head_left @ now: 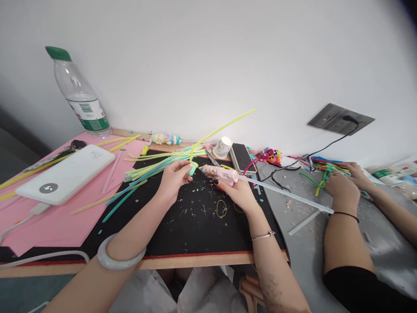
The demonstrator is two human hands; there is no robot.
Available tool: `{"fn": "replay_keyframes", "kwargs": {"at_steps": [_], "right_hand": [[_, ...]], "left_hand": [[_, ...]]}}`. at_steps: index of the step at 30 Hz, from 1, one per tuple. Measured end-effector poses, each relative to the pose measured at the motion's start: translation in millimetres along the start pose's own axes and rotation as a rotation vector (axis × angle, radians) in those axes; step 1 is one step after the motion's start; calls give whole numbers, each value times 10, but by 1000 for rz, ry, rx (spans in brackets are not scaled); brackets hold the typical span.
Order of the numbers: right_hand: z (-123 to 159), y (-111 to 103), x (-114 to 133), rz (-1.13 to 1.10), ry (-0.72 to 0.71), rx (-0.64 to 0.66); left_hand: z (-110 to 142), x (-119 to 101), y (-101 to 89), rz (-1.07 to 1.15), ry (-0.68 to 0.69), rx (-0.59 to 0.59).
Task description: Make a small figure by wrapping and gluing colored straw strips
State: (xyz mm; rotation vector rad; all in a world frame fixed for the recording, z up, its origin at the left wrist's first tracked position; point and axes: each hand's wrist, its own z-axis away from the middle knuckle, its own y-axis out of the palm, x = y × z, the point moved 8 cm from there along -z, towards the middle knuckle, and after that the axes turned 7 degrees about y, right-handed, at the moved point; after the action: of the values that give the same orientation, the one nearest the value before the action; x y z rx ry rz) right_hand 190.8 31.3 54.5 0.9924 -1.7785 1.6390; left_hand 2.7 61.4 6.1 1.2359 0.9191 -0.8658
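- Fingertips of the left hand pinch a small green fuzzy pipe-cleaner piece, closed on it from below and behind; a long yellow-green pipe cleaner rises from this piece and arcs up to the right.
- Right hand wraps around the body of a pink, speckled hot glue gun; the fingers are curled shut on it from beneath.
- Nozzle of the glue gun points left and sits just beside the green piece, at or very near contact; actual contact cannot be confirmed.
- A translucent white glue stick projects from the rear of the gun and runs right, over the edge of the mat.
- Both hands work above a black desk mat littered with small scraps; a thin yellow-green loop lies flat on it just below the gun.
- A loose bundle of green, yellow and blue pipe cleaners fans out to the left of the left hand.
- Pink paper sheets lie left of the mat, bearing a white power bank.
- A clear plastic bottle with a green cap stands at the far left corner against the wall.
- A small white paper cup lies tipped beside a dark smartphone behind the gun.
- A co-worker's hand at the right rests on multicoloured pipe cleaners on a grey surface.
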Motion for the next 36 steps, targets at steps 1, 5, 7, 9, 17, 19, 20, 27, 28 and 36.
{"fn": "replay_keyframes", "kwargs": {"at_steps": [1, 5, 7, 9, 17, 19, 20, 27, 28, 36], "right_hand": [[-1, -4, 3, 6, 1, -8], [-4, 10, 36, 33, -18, -4], [-4, 17, 41, 34, -24, 1], [-4, 16, 25, 24, -17, 0], [-7, -4, 0, 40, -19, -20], [-2, -13, 20, 37, -17, -31], [2, -16, 33, 36, -18, -34], [11, 5, 53, 8, -19, -4], [10, 8, 49, 6, -19, 0], [16, 7, 39, -16, -14, -7]], "left_hand": [[-1, 3, 5, -3, 0, 6], [-1, 25, 32, -47, 4, 47], [-1, 34, 36, -56, 5, 54], [-4, 42, 33, -40, -3, 52], [-8, 110, 27, 191, -125, 25], [-3, 130, 43, 219, -154, 38], [-1, 138, 52, 228, -164, 46], [9, 176, 109, 333, -245, 74], [12, 179, 117, 356, -262, 72], [39, 203, 148, 464, -359, 50]]}}
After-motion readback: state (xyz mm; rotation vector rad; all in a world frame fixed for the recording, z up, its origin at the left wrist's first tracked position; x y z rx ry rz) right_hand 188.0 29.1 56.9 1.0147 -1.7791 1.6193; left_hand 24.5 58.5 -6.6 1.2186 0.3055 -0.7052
